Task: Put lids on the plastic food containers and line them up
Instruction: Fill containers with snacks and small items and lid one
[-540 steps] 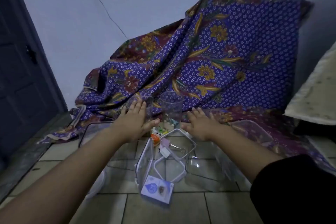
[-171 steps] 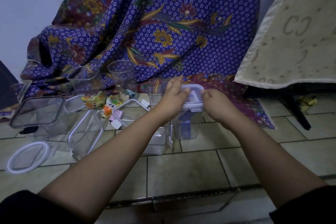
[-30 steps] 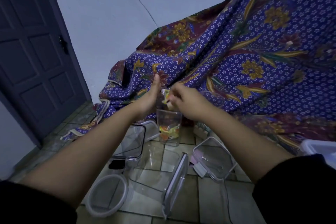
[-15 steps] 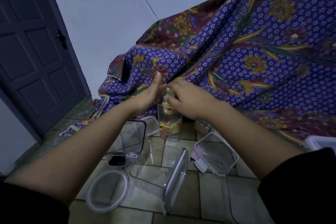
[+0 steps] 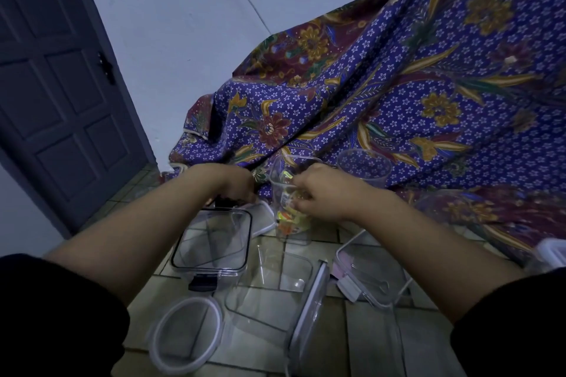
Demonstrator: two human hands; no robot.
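A tall clear container [image 5: 292,225] with colourful small items inside stands on the tiled floor in front of the patterned cloth. My right hand [image 5: 318,193] grips its near wall just below the open rim. My left hand [image 5: 234,185] is low to the left of it, fingers bent down behind a square container with a black-rimmed lid [image 5: 211,242]; its fingertips are hidden. A white-rimmed lid [image 5: 265,217] lies flat beside that hand. A round white-rimmed lid [image 5: 186,335] lies at the front.
A clear container [image 5: 269,294] lies on its side with a lid [image 5: 309,312] leaning on it. A square lid [image 5: 364,280] and an empty round cup [image 5: 364,168] are to the right. A white-lidded container [image 5: 551,251] is at the right edge. A dark door [image 5: 52,95] stands left.
My left hand has come off the tall container's side and dropped to the floor at its left. My right hand has slid down from the rim onto the container's wall.
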